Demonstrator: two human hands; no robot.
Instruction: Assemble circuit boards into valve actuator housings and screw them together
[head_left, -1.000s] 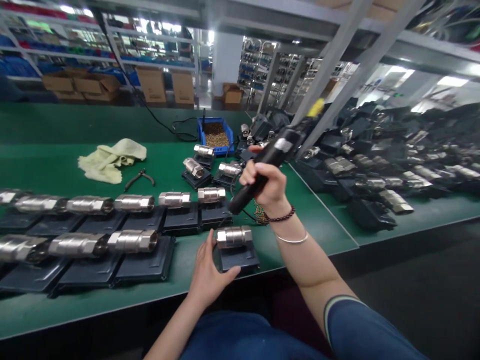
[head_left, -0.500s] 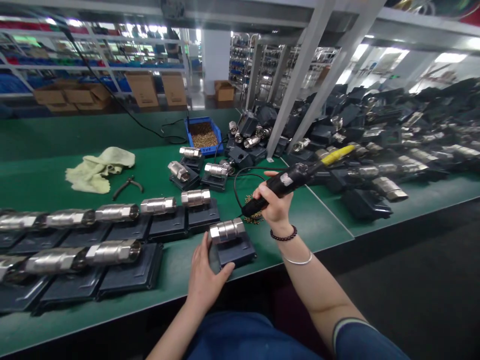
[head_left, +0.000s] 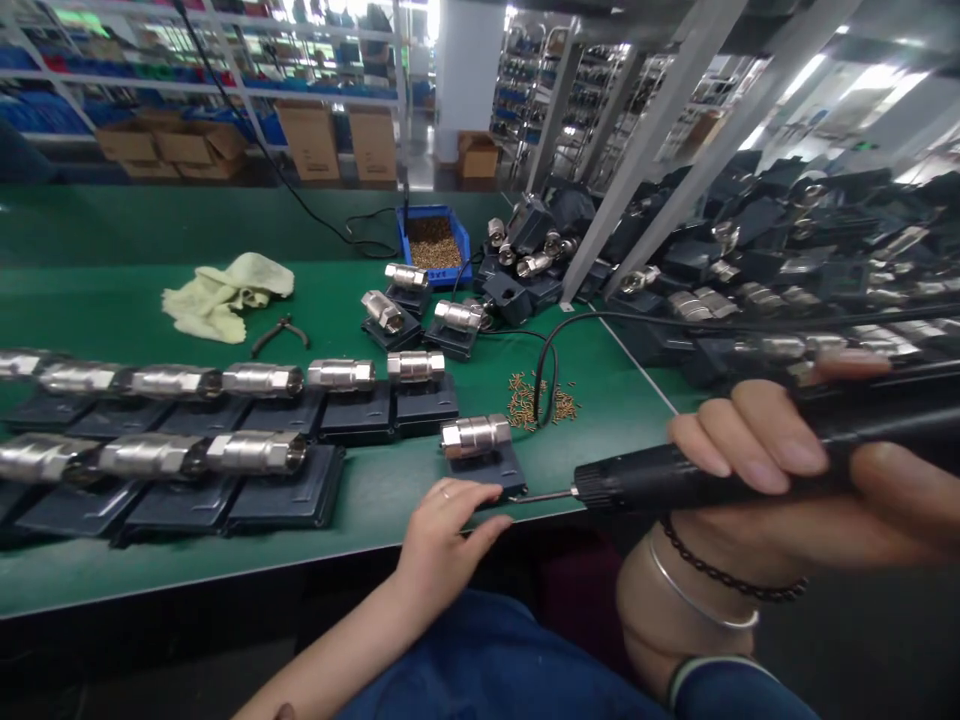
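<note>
- One valve unit (head_left: 478, 438) sits apart on the green table (head_left: 390, 490).
- Right of it, the right hand (head_left: 817, 525) is wrapped around a black screwdriver (head_left: 652, 478), bit toward the unit's near edge.
- At that edge: left hand (head_left: 444, 535), its grip impossible to tell.

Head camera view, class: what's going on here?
A person's right hand grips a black screwdriver, its bit pointing left towards the near edge of a dark unit topped with a metal fitting. The left hand is beside the bit's tip; whether it touches the unit is unclear. Loose screws lie beyond, and similar units sit in rows to the left.
</note>
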